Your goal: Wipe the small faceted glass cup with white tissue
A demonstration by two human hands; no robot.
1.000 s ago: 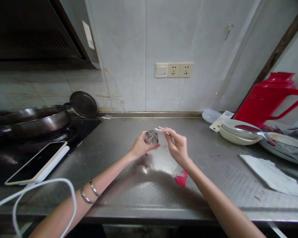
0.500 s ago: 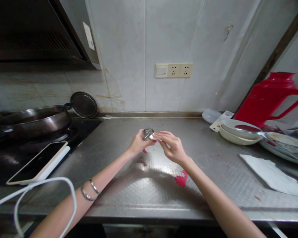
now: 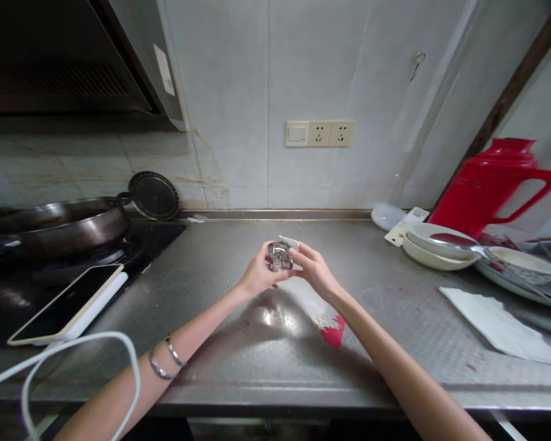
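Observation:
A small clear glass-like object (image 3: 281, 257) is held above the steel counter (image 3: 220, 257), near the middle of the view. My left hand (image 3: 257, 272) is wrapped round its left side and underside. A small white piece (image 3: 289, 241), like folded tissue, lies against the object's upper edge, pinched in my right hand (image 3: 313, 269). The fingertips of my right hand also touch the object's right side. Below my right hand, a torn red piece (image 3: 333, 334) with a pale ragged edge lies on the counter.
On the left, a phone (image 3: 68, 306) with a white cable rests by the stove, near a steel pan (image 3: 64, 226). At right are a white paper sheet (image 3: 500, 324), stacked bowls (image 3: 441, 248) and a red thermos jug (image 3: 487, 187).
My right hand has moved in against the clear object, and the white piece is now at its top edge. The clear object has turned and shifted slightly right and down.

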